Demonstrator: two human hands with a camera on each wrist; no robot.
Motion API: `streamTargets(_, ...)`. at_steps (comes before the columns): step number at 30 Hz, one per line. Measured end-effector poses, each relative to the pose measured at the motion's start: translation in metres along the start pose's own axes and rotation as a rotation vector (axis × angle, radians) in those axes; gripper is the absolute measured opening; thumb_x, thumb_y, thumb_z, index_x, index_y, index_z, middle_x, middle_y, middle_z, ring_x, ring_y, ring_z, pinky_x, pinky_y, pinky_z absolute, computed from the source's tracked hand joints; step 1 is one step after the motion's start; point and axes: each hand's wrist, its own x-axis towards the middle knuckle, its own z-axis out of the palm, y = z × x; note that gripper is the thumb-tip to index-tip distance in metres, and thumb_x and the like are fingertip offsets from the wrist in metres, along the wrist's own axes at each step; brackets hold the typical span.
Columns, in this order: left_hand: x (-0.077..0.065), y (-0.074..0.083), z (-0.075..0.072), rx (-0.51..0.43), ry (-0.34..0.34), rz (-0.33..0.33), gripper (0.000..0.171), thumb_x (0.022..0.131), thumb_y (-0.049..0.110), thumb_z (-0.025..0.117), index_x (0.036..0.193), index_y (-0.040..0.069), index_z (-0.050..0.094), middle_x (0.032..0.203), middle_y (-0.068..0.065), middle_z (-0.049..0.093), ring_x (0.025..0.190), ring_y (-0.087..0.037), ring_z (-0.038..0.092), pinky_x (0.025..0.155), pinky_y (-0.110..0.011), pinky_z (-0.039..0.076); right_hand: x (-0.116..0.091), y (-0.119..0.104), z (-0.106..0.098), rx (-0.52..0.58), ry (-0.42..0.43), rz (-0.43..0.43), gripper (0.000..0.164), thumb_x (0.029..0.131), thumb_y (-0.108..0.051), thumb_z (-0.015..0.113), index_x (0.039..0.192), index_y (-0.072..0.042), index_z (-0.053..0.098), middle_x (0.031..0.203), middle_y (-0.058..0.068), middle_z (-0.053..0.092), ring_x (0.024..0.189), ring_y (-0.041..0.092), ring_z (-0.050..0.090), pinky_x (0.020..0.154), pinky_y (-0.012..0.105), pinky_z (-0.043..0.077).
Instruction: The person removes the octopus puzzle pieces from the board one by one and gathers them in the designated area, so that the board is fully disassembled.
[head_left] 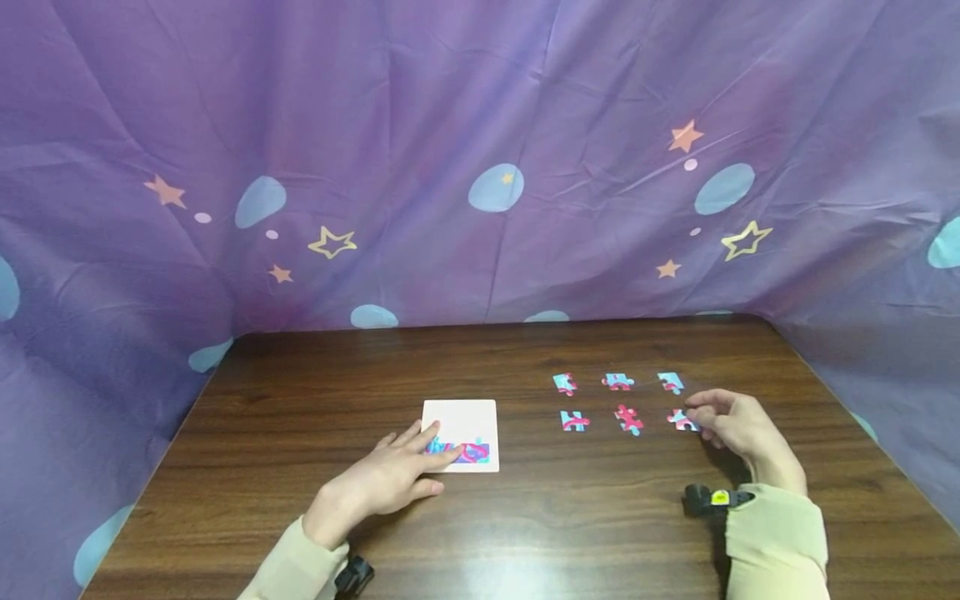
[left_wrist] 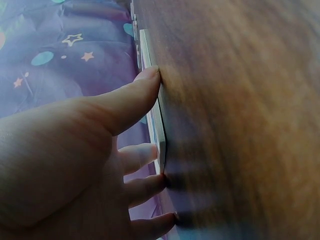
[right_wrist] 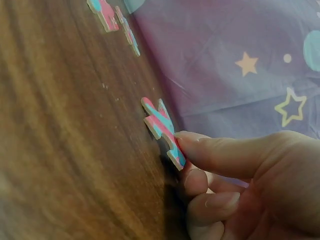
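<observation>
My left hand (head_left: 378, 479) lies with spread, straight fingers over the lower left of a square white puzzle board (head_left: 459, 418). Along the board's near side runs a strip of blue, pink and purple puzzle pieces (head_left: 477, 454), partly covered by the fingers. In the left wrist view, the thumb (left_wrist: 127, 102) reaches the edge of the board. Over on the right, my right hand (head_left: 742, 429) pinches the right side of a pink and light-blue jigsaw piece (head_left: 680, 419) between thumb and fingers. The right wrist view shows that piece's notched side (right_wrist: 161, 125) low over the wood.
More loose jigsaw pieces lie in two rows right of the board: a far corner piece (head_left: 671, 382), a mostly pink piece (head_left: 628, 419) and others. The dark wooden table (head_left: 315, 392) ends at a purple curtain (head_left: 427, 125) behind and at both sides.
</observation>
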Motion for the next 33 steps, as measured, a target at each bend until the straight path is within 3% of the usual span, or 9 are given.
streamTargets(5, 0.0, 0.0, 0.0, -0.006, -0.003, -0.005, 0.05, 0.099, 0.034, 0.056, 0.147, 0.024, 0.047, 0.157, -0.022, 0.024, 0.141, -0.046, 0.022, 0.108, -0.067, 0.024, 0.002, -0.001, 0.001, -0.01, 0.02, -0.011, 0.032, 0.091, -0.002, 0.064, 0.114, 0.017, 0.053, 0.072, 0.003, 0.058, 0.054, 0.01, 0.052, 0.045, 0.026, 0.046)
streamTargets(12, 0.0, 0.002, -0.001, -0.003, 0.003, -0.004, 0.049, 0.099, 0.033, 0.056, 0.146, 0.022, 0.049, 0.156, -0.022, 0.025, 0.141, -0.047, 0.023, 0.107, -0.067, 0.025, 0.001, -0.006, -0.002, 0.022, 0.041, 0.055, 0.039, 0.102, -0.022, 0.053, 0.121, 0.013, 0.05, 0.081, 0.004, 0.059, 0.059, 0.012, 0.057, 0.051, 0.029, 0.051)
streamTargets(17, -0.001, 0.003, -0.001, 0.001, 0.006, 0.004, 0.049, 0.099, 0.032, 0.057, 0.146, 0.02, 0.049, 0.156, -0.023, 0.026, 0.14, -0.048, 0.024, 0.107, -0.068, 0.025, -0.001, -0.016, -0.003, 0.002, 0.021, 0.023, 0.042, 0.102, -0.026, 0.053, 0.123, 0.011, 0.05, 0.082, 0.006, 0.06, 0.061, 0.012, 0.057, 0.049, 0.028, 0.049)
streamTargets(22, -0.002, 0.001, -0.001, -0.011, 0.008, 0.002, 0.05, 0.099, 0.032, 0.057, 0.146, 0.02, 0.048, 0.156, -0.023, 0.026, 0.141, -0.048, 0.023, 0.107, -0.068, 0.024, -0.003, -0.041, 0.001, 0.029, 0.001, -0.046, 0.04, 0.102, -0.022, 0.053, 0.125, 0.01, 0.049, 0.08, 0.005, 0.057, 0.059, 0.012, 0.054, 0.045, 0.027, 0.045)
streamTargets(25, -0.001, 0.001, 0.0, -0.017, 0.009, 0.004, 0.05, 0.099, 0.032, 0.056, 0.147, 0.021, 0.047, 0.156, -0.023, 0.026, 0.141, -0.047, 0.022, 0.107, -0.068, 0.024, -0.007, -0.061, 0.007, 0.039, -0.012, -0.088, 0.038, 0.102, -0.021, 0.053, 0.124, 0.008, 0.051, 0.084, 0.005, 0.058, 0.062, 0.013, 0.055, 0.05, 0.029, 0.047)
streamTargets(33, -0.001, 0.006, -0.001, 0.007, 0.024, -0.008, 0.051, 0.099, 0.031, 0.057, 0.148, 0.026, 0.046, 0.154, -0.025, 0.029, 0.139, -0.05, 0.024, 0.104, -0.069, 0.028, -0.011, -0.106, 0.04, 0.053, -0.071, -0.166, 0.024, 0.099, -0.017, 0.059, 0.115, 0.001, 0.058, 0.079, 0.012, 0.056, 0.061, 0.018, 0.054, 0.046, 0.033, 0.046)
